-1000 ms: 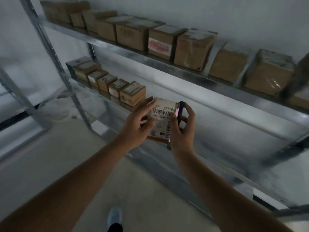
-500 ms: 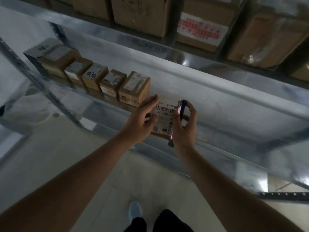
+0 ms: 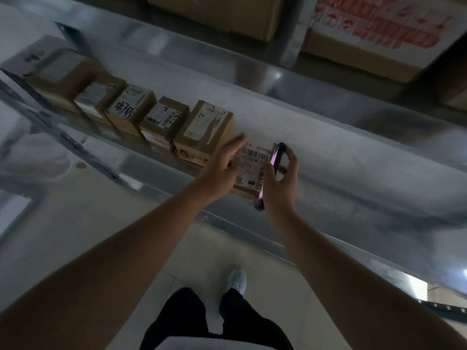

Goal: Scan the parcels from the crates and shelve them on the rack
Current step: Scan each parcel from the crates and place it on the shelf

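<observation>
A small cardboard parcel (image 3: 252,165) with a white barcode label on top sits at the front of the middle rack shelf (image 3: 353,168), just right of a row of several labelled parcels (image 3: 204,132). My left hand (image 3: 222,162) lies against the parcel's left side with its fingers straight. In my right hand (image 3: 280,180) I grip a dark phone (image 3: 271,170), held on edge along the parcel's right side, with its thumb over the label.
The shelf above carries larger cardboard boxes (image 3: 227,13), one with red print (image 3: 379,29). The rack's diagonal upright (image 3: 75,147) runs at the left. My legs and a white shoe (image 3: 237,280) stand on the pale tiled floor below.
The view has dropped and closed in on the middle shelf. Both hands have carried the parcel forward and down onto the shelf beside the row, and my left fingers have straightened.
</observation>
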Tool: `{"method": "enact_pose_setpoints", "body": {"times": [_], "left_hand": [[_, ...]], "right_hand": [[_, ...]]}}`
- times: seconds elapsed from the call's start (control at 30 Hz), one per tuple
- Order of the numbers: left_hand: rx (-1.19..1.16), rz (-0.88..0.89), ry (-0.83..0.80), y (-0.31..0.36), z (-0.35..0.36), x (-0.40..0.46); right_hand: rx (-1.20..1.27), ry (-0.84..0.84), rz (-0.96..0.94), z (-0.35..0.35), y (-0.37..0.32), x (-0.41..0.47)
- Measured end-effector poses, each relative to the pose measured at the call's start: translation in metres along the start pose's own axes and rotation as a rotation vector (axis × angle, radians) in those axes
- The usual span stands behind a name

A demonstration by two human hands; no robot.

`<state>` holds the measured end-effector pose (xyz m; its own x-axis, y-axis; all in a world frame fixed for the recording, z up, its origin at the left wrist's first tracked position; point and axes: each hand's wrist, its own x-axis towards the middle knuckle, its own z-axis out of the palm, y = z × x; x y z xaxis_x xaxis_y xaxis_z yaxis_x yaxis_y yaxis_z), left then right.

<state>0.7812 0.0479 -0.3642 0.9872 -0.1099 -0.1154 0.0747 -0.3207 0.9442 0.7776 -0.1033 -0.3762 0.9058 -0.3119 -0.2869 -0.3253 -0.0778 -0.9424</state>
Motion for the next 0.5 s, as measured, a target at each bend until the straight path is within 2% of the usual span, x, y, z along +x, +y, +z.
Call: {"method": "enact_pose_setpoints", "body": {"times": [0.5], "left_hand": [[0.192,-0.045,-0.170,-0.015,-0.015,0.080]], "right_hand": [[0.103,0.130,0.044,0.042,0.020,0.057]]}}
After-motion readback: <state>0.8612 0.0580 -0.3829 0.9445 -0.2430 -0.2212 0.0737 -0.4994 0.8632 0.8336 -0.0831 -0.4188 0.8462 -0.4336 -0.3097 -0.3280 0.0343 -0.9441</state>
